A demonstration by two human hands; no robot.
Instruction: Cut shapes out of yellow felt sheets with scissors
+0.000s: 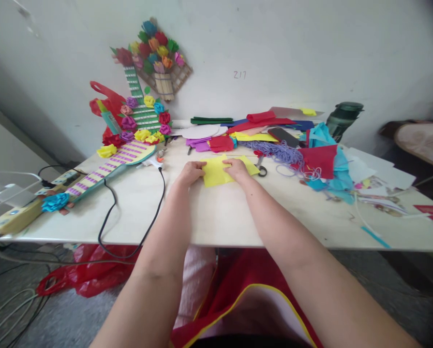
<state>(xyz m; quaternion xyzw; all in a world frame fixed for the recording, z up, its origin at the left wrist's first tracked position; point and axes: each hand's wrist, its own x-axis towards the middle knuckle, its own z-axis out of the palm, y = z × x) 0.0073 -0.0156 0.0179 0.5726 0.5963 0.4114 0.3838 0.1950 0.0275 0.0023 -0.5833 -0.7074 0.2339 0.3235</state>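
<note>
A yellow sheet of crepe paper (216,175) lies on the table in front of me. At its left edge, my left hand (192,172) has its fingers closed on the paper. My right hand (237,170) reaches over the sheet's middle, fingers bent and gripping it, with part of the paper showing to the right. Just beyond that right end is a pair of scissors (262,170) with dark handles, partly hidden by the sheet.
A glue gun (153,162) with a black cord sits left of my hands, beside a decorated panel (109,166) with paper flowers. A power strip (15,215) is at far left. Purple yarn (283,152), coloured paper (318,162) and a green bottle (343,121) are at right.
</note>
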